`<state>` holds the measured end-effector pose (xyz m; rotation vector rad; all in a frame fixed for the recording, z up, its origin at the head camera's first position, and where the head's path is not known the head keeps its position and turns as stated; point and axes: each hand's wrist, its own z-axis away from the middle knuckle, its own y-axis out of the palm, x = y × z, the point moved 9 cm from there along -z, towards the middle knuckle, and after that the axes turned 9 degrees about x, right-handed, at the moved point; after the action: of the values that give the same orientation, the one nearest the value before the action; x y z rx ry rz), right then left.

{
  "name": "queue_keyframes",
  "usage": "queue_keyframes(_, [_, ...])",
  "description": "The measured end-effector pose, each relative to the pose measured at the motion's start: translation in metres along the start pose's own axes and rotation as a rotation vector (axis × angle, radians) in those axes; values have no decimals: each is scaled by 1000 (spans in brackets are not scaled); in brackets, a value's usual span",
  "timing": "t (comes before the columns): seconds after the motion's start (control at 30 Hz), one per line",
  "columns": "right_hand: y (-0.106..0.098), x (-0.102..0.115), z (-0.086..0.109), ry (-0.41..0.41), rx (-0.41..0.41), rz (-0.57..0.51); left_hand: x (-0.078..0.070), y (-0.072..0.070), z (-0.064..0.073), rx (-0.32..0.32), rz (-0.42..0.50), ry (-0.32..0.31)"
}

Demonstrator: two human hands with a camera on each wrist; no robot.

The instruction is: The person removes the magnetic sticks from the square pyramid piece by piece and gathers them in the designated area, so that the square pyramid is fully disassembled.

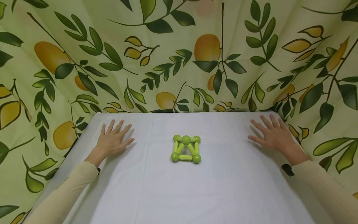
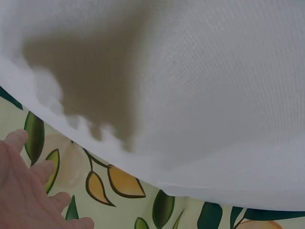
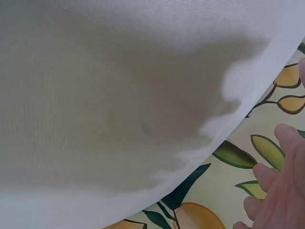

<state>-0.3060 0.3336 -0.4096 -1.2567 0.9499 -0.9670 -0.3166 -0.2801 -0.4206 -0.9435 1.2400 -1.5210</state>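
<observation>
A green pyramid frame of short rods and ball joints point(image 1: 185, 157) stands on the white-covered table near its middle, its top ball above a square base. Off to its left, my left hand point(image 1: 113, 140) is spread palm down over the cloth and holds nothing. My right hand point(image 1: 272, 133) is likewise spread on the far right side, with nothing in it. In the left wrist view, the left fingers point(image 2: 43, 171) stretch out past a hand-shaped shadow on the cloth. The right fingers point(image 3: 269, 176) appear at the right edge of the right wrist view.
The white cloth point(image 1: 167, 193) covers the table, with faint creases. A curtain point(image 1: 179, 71) printed with leaves and orange fruit hangs behind the far edge and down both sides. Both arms wear beige sleeves point(image 1: 64, 189), with dark bands at the wrists.
</observation>
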Motion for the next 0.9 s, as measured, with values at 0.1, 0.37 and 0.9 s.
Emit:
queue_keyframes(0.1, [1,-1,-1,4,3,-10,1,-2,1,-5,-1,-1])
queue_keyframes(0.37, [9,-3,-3,17,65,-101,3,-3,2,-11,50,-2])
queue_keyframes(0.9, [-14,37,8,-180,-113,-703,-36,-15,11,-144,712,321])
